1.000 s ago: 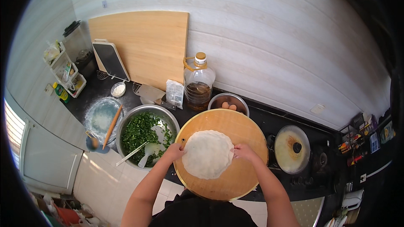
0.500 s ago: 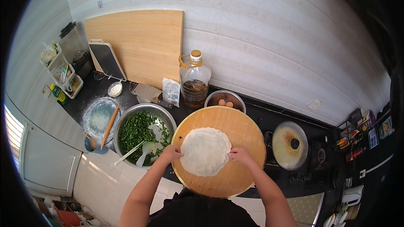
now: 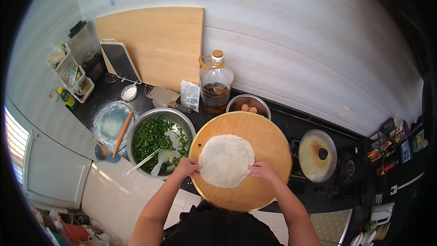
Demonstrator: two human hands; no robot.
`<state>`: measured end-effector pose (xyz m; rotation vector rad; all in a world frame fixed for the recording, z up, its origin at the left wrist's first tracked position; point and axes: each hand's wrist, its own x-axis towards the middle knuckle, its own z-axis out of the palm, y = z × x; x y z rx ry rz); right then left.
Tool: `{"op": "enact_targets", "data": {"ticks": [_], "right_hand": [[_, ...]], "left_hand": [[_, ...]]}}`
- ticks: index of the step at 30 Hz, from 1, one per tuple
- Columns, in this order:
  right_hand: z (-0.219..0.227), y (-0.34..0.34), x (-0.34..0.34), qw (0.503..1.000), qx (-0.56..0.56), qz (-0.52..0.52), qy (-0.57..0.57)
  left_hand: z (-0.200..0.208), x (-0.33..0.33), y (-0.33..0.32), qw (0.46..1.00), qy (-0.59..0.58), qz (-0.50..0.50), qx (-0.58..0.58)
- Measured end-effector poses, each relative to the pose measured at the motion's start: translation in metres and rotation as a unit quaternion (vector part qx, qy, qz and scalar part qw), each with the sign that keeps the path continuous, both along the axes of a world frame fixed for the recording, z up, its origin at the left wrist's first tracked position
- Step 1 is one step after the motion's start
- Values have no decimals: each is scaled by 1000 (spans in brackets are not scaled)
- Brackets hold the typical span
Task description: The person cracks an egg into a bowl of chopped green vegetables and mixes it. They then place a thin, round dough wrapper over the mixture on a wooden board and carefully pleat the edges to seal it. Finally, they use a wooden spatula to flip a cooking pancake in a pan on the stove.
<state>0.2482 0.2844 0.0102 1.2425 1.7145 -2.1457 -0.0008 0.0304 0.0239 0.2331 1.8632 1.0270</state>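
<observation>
A round, flat dough pie (image 3: 226, 161) with a crimped edge lies on a round wooden board (image 3: 268, 146) in front of me. At its left edge, my left hand (image 3: 187, 167) pinches the rim between thumb and fingers. The opposite edge is pinched by my right hand (image 3: 262, 170). Close to my left hand stands a steel bowl (image 3: 190, 126) of chopped greens (image 3: 152, 139). Chopsticks (image 3: 144, 161) and a white spatula (image 3: 162, 160) rest in that bowl.
Right of the board, a pan with a glass lid (image 3: 317, 166) sits on the stove. Behind it are a bowl of eggs (image 3: 249, 109) and a large oil bottle (image 3: 215, 86). A rolling pin (image 3: 123, 133) lies by a floured patch at left, near a small flour bowl (image 3: 129, 93).
The whole view has shifted slightly, with the scene sitting a little higher and further right. Both hands keep their pinch at the dough pie's edges, and it shows no clear move on the board.
</observation>
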Motion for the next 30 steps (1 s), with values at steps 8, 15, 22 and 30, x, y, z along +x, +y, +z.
{"op": "enact_targets", "data": {"ticks": [8, 15, 22, 30], "right_hand": [[-7, -7, 6, 999, 39, 13, -8], [-4, -18, 10, 995, 81, 55, -8], [0, -27, 10, 998, 52, -2, 42], [-15, -34, 11, 999, 45, 24, 16]], "left_hand": [[-10, 8, 1, 999, 43, -2, 14], [-10, 14, -5, 1000, 1, 9, 21], [-5, 16, -3, 997, 65, -41, -1], [-18, 18, -13, 998, 37, -35, 28]]}}
